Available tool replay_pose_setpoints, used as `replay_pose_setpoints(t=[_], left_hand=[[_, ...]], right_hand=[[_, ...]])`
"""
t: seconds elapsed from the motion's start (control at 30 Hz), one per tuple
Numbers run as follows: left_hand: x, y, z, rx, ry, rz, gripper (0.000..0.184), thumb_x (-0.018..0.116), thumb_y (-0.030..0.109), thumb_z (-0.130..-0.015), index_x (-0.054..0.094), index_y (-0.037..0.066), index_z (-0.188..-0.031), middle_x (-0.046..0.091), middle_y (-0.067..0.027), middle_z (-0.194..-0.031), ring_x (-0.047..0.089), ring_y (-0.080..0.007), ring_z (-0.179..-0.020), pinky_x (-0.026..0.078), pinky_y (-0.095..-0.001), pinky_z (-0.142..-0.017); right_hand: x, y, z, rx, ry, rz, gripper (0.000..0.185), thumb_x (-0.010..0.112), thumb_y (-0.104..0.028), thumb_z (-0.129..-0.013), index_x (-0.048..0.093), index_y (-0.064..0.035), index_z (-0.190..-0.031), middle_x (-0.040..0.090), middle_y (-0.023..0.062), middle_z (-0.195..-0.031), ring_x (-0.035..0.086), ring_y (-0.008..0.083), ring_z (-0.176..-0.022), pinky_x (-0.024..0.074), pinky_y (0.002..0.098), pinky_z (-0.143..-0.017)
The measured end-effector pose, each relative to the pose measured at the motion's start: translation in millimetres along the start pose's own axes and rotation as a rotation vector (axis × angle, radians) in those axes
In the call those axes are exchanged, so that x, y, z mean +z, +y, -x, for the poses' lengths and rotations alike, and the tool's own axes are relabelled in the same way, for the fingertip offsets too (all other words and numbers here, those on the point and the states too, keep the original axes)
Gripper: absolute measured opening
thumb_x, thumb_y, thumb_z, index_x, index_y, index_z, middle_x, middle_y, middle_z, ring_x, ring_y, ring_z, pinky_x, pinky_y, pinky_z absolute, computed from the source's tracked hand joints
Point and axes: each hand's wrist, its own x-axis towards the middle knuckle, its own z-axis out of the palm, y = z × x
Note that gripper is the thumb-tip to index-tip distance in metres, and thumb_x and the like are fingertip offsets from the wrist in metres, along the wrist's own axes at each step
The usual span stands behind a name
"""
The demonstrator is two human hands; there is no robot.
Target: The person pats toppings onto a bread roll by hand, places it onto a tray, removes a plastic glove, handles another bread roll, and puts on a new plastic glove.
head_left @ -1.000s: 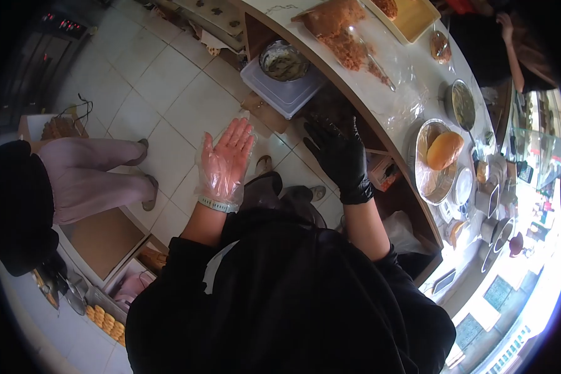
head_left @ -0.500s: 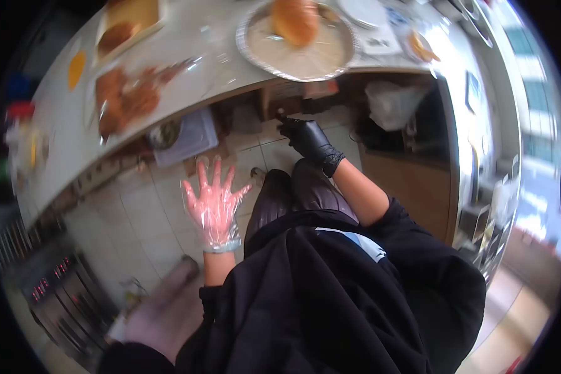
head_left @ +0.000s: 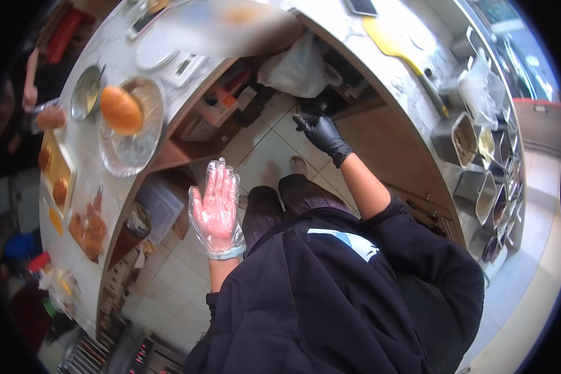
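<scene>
My left hand (head_left: 215, 209), in a clear plastic glove, is held palm up over the floor with its fingers stretched out. Nothing lies on it. My right hand (head_left: 323, 135) wears a black glove and hangs in the air by the counter corner, one finger pointing out and the others partly curled. I see nothing in it. To the left on the counter, a round foil tray (head_left: 133, 167) bears a golden bun (head_left: 122, 110). Near it, brown crumbed pieces (head_left: 60, 191) sit on a wooden board (head_left: 70, 163), and an orange-brown food piece (head_left: 88, 228) lies closer to the edge.
A large blurred round shape (head_left: 230, 31) hangs over the far counter. Metal containers (head_left: 453, 142) line the right side, near a yellow spatula (head_left: 389, 42). A white bag (head_left: 297, 68) is below the counter. Another person's hand (head_left: 30, 98) shows at far left.
The view has swung right, so the bun and tray now appear farther left. My left hand's fingers have come closer together. A blurred round shape has appeared at the top.
</scene>
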Motion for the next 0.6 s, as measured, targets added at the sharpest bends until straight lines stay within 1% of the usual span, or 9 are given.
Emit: replay_pose_setpoints(t=[0.03, 0.13, 0.17, 0.27, 0.37, 0.4, 0.47, 0.57, 0.6], left_hand=[[6.0, -13.8, -11.3, -0.037, 0.001, -0.018, 0.063, 0.037, 0.038, -0.096, 0.023, -0.003, -0.142, 0.019, -0.0178, -0.15, 0.021, -0.03, -0.138, 0.019, -0.0433, -0.114], [34.8, -57.9, -38.7, -0.11, -0.05, -0.031, 0.061, 0.031, 0.035, -0.098, 0.019, -0.005, -0.142, 0.014, -0.0179, -0.151, 0.014, -0.0305, -0.14, 0.012, -0.0432, -0.115], [44.5, -65.8, -45.1, -0.154, -0.024, -0.035, 0.06, 0.032, 0.037, -0.098, 0.023, -0.003, -0.142, 0.019, -0.0182, -0.15, 0.02, -0.0302, -0.139, 0.018, -0.0437, -0.114], [57.8, -94.8, -66.1, -0.259, -0.064, -0.046, 0.06, 0.031, 0.038, -0.098, 0.023, -0.003, -0.142, 0.02, -0.0178, -0.15, 0.02, -0.0302, -0.139, 0.018, -0.0437, -0.114], [55.1, -111.3, -84.2, -0.312, -0.095, -0.067, 0.061, 0.032, 0.039, -0.097, 0.025, -0.001, -0.142, 0.02, -0.0165, -0.15, 0.02, -0.0306, -0.139, 0.019, -0.0428, -0.113], [50.5, -114.3, -90.0, -0.313, -0.115, -0.063, 0.06, 0.033, 0.038, -0.097, 0.025, -0.001, -0.142, 0.02, -0.0163, -0.15, 0.019, -0.031, -0.139, 0.019, -0.0426, -0.113], [51.5, -118.7, -91.7, -0.308, -0.093, 0.01, 0.061, 0.035, 0.04, -0.096, 0.028, 0.0, -0.141, 0.024, -0.0156, -0.149, 0.024, -0.0301, -0.138, 0.022, -0.0423, -0.112], [35.6, -118.2, -96.5, -0.232, -0.042, 0.101, 0.06, 0.037, 0.042, -0.096, 0.031, 0.001, -0.14, 0.029, -0.0158, -0.147, 0.028, -0.029, -0.136, 0.024, -0.0417, -0.111], [23.5, -116.2, -97.3, -0.205, -0.023, 0.122, 0.06, 0.037, 0.042, -0.096, 0.031, 0.0, -0.14, 0.03, -0.016, -0.146, 0.029, -0.029, -0.135, 0.024, -0.0414, -0.111]], right_hand=[[-4.9, 18.4, -0.8, -0.086, 0.11, 0.09, 0.055, 0.061, -0.041, -0.084, 0.054, -0.0032, -0.123, 0.055, 0.0247, -0.121, 0.047, 0.0382, -0.12, 0.0389, 0.0382, -0.099], [-14.4, 68.1, 5.8, -0.359, 0.578, 0.255, 0.054, 0.06, -0.044, -0.084, 0.059, -0.0029, -0.118, 0.056, 0.024, -0.12, 0.047, 0.0376, -0.119, 0.0397, 0.0391, -0.098], [-30.5, 61.9, 22.4, -0.121, 0.44, 0.051, 0.053, 0.06, -0.045, -0.084, 0.061, -0.0024, -0.115, 0.058, 0.0225, -0.118, 0.051, 0.0363, -0.116, 0.0409, 0.0392, -0.097], [-60.4, 94.0, 29.2, -0.009, 0.172, -0.129, 0.051, 0.059, -0.045, -0.085, 0.062, -0.0031, -0.114, 0.061, 0.0202, -0.114, 0.056, 0.0344, -0.109, 0.0431, 0.0387, -0.094], [-51.2, 139.5, 21.9, -0.042, 0.118, -0.049, 0.049, 0.058, -0.046, -0.085, 0.064, -0.0046, -0.111, 0.064, 0.0181, -0.109, 0.06, 0.0334, -0.103, 0.0448, 0.0376, -0.092], [-46.6, 144.6, 20.3, -0.094, 0.121, 0.044, 0.048, 0.057, -0.046, -0.085, 0.065, -0.0062, -0.11, 0.064, 0.0184, -0.108, 0.06, 0.0339, -0.101, 0.0451, 0.0371, -0.091], [-39.7, 134.5, 22.8, -0.074, 0.05, 0.02, 0.046, 0.057, -0.046, -0.086, 0.066, -0.0071, -0.109, 0.064, 0.0191, -0.108, 0.061, 0.0345, -0.1, 0.0455, 0.037, -0.09], [-33.8, 121.1, 6.6, -0.064, -0.006, 0.176, 0.044, 0.053, -0.041, -0.089, 0.063, -0.0044, -0.112, 0.063, 0.017, -0.112, 0.06, 0.0281, -0.103, 0.0445, 0.0346, -0.091], [-32.6, 125.9, -9.6, -0.053, 0.076, 0.04, 0.043, 0.053, -0.038, -0.09, 0.061, -0.003, -0.113, 0.062, 0.0158, -0.114, 0.059, 0.0252, -0.104, 0.0437, 0.0336, -0.092]])
